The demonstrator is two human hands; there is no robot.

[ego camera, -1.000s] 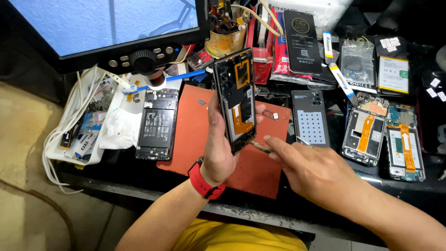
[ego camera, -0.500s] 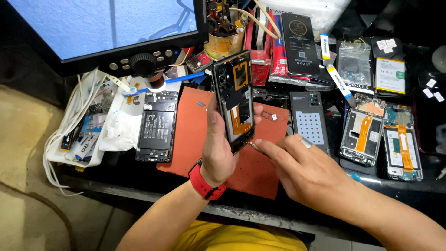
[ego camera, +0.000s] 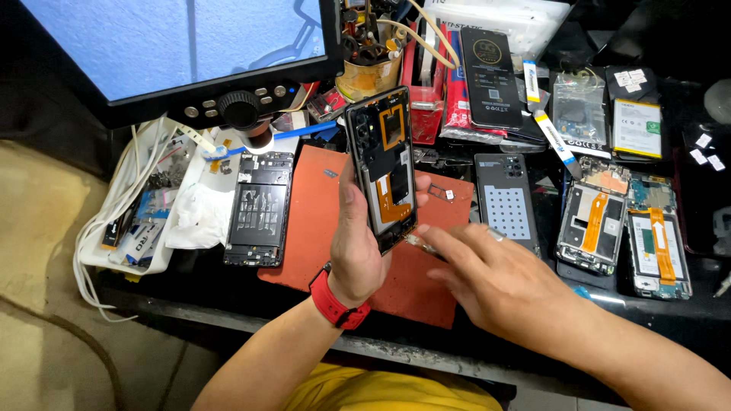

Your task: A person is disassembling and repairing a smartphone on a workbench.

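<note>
My left hand (ego camera: pixel 356 243), with a red band on its wrist, holds an opened phone frame (ego camera: pixel 383 164) upright above the orange work mat (ego camera: pixel 316 221). The frame shows dark inner parts and an orange flex strip. My right hand (ego camera: pixel 487 278) rests just right of the frame's lower end, fingers spread. Its fingertips touch a small silvery tool (ego camera: pixel 417 242) at the frame's bottom corner. Whether the fingers grip that tool is unclear.
Another opened phone (ego camera: pixel 259 209) lies left of the mat. A grey back cover (ego camera: pixel 506 199) and two stripped phones (ego camera: pixel 594 221) (ego camera: pixel 659 243) lie to the right. A monitor (ego camera: pixel 175 46) stands at the back left, a white tray (ego camera: pixel 145 221) of cables below it.
My right hand has shifted slightly left toward the frame's lower end and its fingers have spread. The left hand keeps the phone frame upright in about the same place.
</note>
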